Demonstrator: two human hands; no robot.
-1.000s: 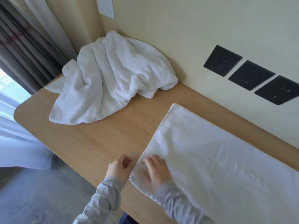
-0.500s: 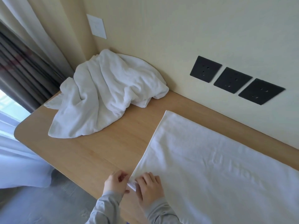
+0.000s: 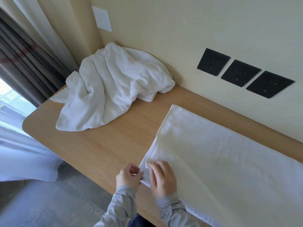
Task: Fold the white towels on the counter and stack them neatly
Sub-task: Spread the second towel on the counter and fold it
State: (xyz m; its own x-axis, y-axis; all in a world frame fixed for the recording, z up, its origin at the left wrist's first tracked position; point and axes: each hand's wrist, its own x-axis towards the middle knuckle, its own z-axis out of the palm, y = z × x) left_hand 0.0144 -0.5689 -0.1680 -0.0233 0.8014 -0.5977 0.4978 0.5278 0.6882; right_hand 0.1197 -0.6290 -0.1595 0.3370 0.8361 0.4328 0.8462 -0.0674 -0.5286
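Both hands were down at the near-left corner of the flat white terry towel (image 3: 221, 161), which lay spread along the pale wooden counter (image 3: 98, 145), its far edge near the cream wall. The left hand (image 3: 129, 176) sat right at the corner's edge, fingers (image 3: 133, 169) curled in towards the thumb and, by the look of it, pinching the hem. The right hand (image 3: 163, 179) rested on top of the cloth just beside it. Blur smeared those fingers (image 3: 155, 169), so it could not be told whether they pinched a layer or only pressed it down. A small ridge of cloth stood up just ahead of them.

The step in hand looked like securing this corner for the next fold. To do it well: catch every layer at the corner, not just the top one. Take the matching far corner too, and carry the end across with the edges kept parallel. Then smooth from the crease outwards. Lifting by one corner alone would likely drag the towel askew.

Well apart, in the back left corner of the counter, the crumpled white towel (image 3: 114, 92) lay in a heap, not yet folded. Three square black wall sockets (image 3: 240, 72) sat on the wall above the flat towel, out of the way.
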